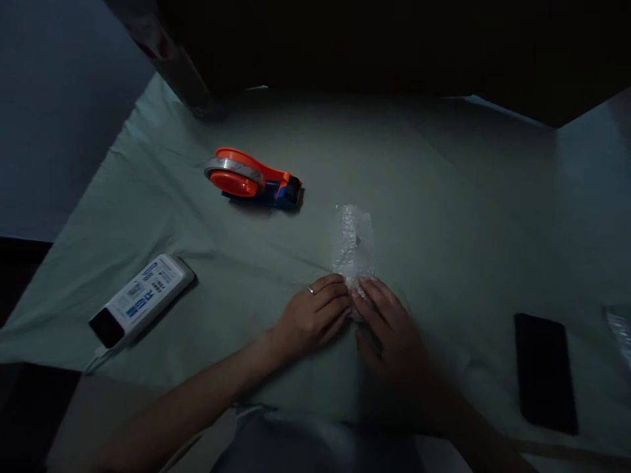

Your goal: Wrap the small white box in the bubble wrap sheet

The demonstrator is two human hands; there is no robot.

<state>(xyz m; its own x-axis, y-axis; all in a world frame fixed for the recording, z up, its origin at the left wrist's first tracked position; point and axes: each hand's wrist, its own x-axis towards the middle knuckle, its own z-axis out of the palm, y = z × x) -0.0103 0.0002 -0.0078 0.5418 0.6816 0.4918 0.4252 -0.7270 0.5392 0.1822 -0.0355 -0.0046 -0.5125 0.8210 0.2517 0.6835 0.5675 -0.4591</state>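
A narrow strip of clear bubble wrap (355,240) lies on the cloth in front of me, its far end flat and its near end under my fingers. My left hand (315,314) grips the near left edge, fingers bent and pressed together; a ring shows on one finger. From the other side my right hand (387,325) presses on the near right edge with curled fingers, the thumb lower down. A small dark spot shows in the wrap's middle; whether anything is wrapped inside I cannot tell.
An orange and blue tape dispenser (256,180) stands beyond my left hand. At left lies a white power bank (142,299) with a cable. A dark phone (545,373) rests at right, near clear plastic (620,328). A large dark box-like shape (345,46) closes off the back.
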